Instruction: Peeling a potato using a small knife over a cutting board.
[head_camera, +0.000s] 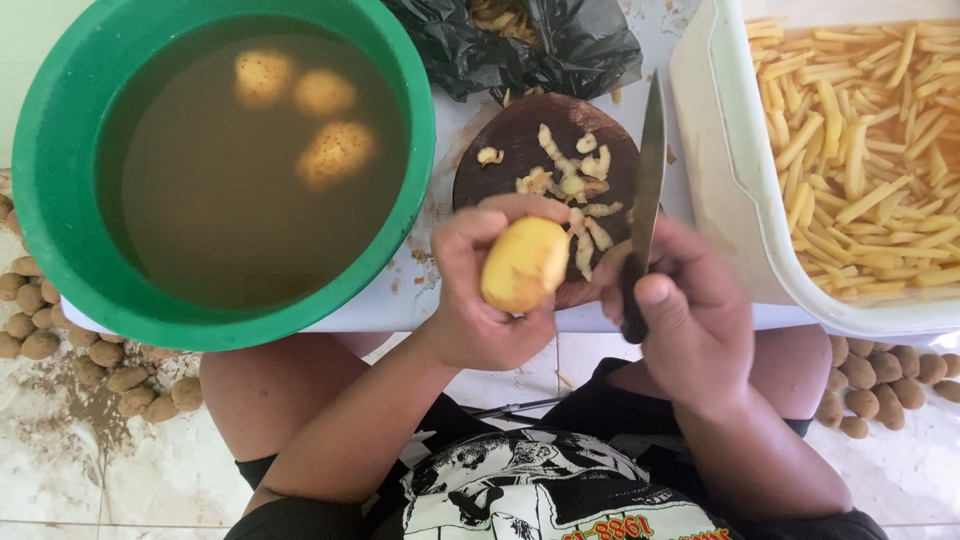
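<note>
My left hand (480, 300) grips a peeled yellow potato (523, 263) over the near edge of a round dark wooden cutting board (515, 140). My right hand (690, 310) holds a knife (647, 180) by its dark handle, the long blade pointing away from me past the board's right side. Small potato scraps (575, 185) lie scattered on the board. The knife blade is apart from the potato.
A green basin (60, 150) of murky water with three peeled potatoes (320, 130) sits at the left. A white tub (735, 180) of cut potato sticks (870, 150) stands right. A black plastic bag (530, 45) lies behind the board. Unpeeled potatoes (110, 370) cover the floor on both sides.
</note>
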